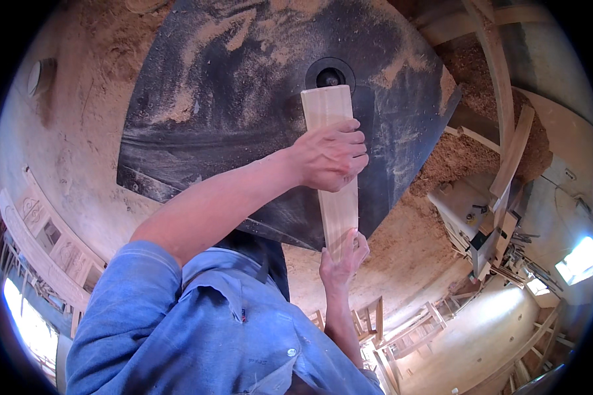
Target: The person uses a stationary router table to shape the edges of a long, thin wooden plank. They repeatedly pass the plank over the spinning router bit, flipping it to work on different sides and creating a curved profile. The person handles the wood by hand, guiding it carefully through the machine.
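A long, pale wooden board (339,210) lies on a dark, dusty machine table (224,99). Its far end sits right at a round opening with a dark spindle (330,76). My left hand (333,157) is closed over the board's middle, its fingers curled around the right edge. At the near end, where the board overhangs the table's edge, my right hand (344,258) grips it with the thumb and fingers along its sides. Part of the spindle is hidden behind the board's end.
Sawdust is spread on the table and heaped on the floor (402,243). Wooden beams (497,85) stand beyond the table's right side. Carved wooden panels (43,230) lean at the left, and wooden frames (415,332) stand at the lower right.
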The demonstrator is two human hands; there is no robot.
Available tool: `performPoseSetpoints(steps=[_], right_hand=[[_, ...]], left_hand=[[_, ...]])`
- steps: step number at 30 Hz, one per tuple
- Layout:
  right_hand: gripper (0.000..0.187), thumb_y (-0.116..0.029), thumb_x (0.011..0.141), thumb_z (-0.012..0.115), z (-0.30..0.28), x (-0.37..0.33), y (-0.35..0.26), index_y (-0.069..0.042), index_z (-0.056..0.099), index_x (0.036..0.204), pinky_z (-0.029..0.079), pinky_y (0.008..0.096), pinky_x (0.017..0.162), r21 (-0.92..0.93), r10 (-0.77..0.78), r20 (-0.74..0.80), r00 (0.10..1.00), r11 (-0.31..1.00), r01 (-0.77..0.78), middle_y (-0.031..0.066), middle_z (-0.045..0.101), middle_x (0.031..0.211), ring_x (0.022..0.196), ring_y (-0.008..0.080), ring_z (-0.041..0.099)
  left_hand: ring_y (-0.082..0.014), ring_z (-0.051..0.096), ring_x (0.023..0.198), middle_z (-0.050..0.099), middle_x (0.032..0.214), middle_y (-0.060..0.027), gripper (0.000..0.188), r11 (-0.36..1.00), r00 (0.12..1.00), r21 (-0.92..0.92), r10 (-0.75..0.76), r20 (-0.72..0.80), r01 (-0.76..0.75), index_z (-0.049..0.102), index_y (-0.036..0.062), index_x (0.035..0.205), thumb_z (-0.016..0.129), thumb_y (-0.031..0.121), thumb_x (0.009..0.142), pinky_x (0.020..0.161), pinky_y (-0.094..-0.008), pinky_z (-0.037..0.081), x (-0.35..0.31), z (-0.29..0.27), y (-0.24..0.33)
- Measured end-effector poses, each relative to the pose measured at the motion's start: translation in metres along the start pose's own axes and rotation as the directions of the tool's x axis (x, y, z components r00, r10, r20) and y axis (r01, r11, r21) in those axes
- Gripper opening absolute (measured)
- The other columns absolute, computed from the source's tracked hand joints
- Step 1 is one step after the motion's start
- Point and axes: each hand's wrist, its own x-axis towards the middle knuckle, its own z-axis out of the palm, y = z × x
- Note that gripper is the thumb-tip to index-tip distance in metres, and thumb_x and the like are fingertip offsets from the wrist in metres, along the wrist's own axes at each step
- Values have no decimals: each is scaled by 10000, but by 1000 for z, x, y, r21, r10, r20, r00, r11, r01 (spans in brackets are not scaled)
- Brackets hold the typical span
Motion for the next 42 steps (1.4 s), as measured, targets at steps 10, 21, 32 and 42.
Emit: performPoseSetpoints(steps=[10,21,32,42], right_hand=[[1053,-39,691,833,3,-4,0,-63,387,1644,389,603,1053,6,-42,-29,999,999,42,284,465,1441,1262,492,472],[958,-47,741,803,3,-8,3,-50,413,1617,408,604,1082,-43,-77,-92,993,996,74,269,499,1448,1298,481,498],[966,-103,817,854,-164,27,62,-18,357,1641,324,554,1285,-422,-201,-571,796,903,-74,241,441,1630,1506,437,440],[996,-198,821,904,-2,-48,-3,-16,385,1652,381,609,1139,129,173,-318,932,982,-138,317,433,1553,1381,508,439]], left_hand=[[-221,632,974,626,850,-18,115,1000,1000,22,-20,23,19,721,86,952,721,167,870,1163,-411,436,-6,-6,4],[-270,624,1111,677,975,-51,371,999,991,15,-49,125,48,738,79,1162,791,238,832,1245,-483,366,-20,-25,19],[-360,724,1005,736,939,-163,347,895,826,-276,-155,542,350,709,32,1033,858,224,785,933,-522,527,78,-20,126],[-398,758,914,771,993,-248,457,158,458,-510,-704,542,846,738,-32,1128,807,330,858,840,-453,585,-26,47,189]])
